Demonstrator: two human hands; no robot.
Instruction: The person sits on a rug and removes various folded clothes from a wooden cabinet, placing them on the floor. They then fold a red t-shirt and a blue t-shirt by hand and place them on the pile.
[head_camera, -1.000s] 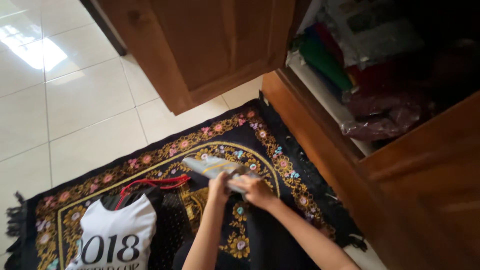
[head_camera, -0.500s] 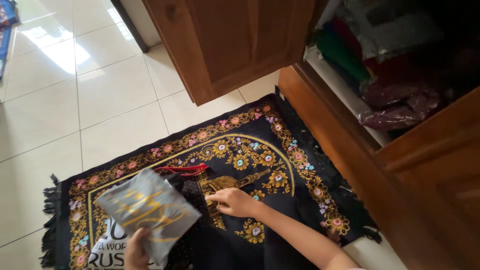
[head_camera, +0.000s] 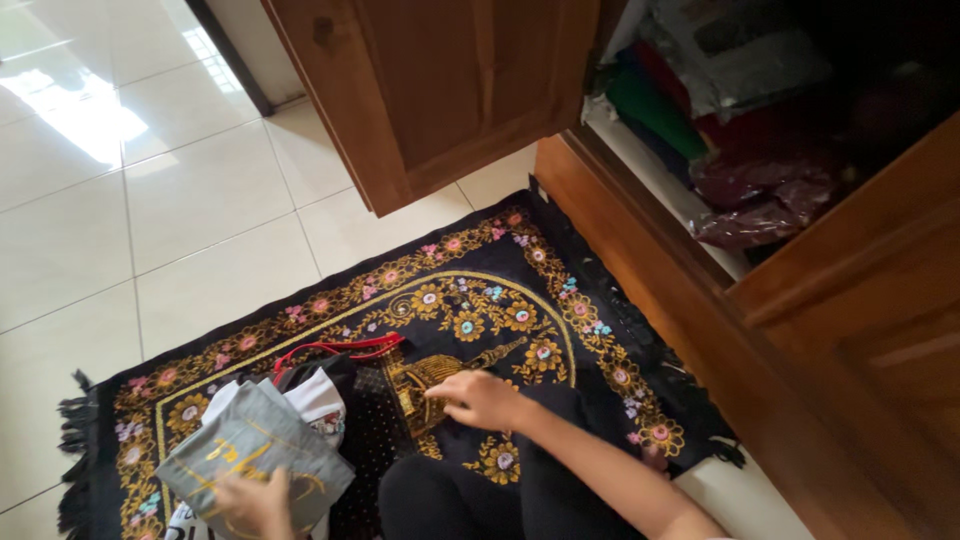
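Observation:
My left hand presses down on a flat grey packet with gold lettering at the lower left. The packet lies over a black and white drawstring bag with red cords. Nothing is in my right hand, which rests with its fingers spread on the black prayer rug, near the rug's gold dome motif. The rug has a gold floral border and lies on the white tiled floor.
An open wooden cupboard door hangs above the rug's far edge. To the right, the cupboard's shelf holds folded green, red and maroon cloths in plastic. Its wooden frame runs along the rug's right side.
My left hand carried the grey packet from the rug's middle to the lower left and set it on the drawstring bag. My right hand let go and settled on the rug.

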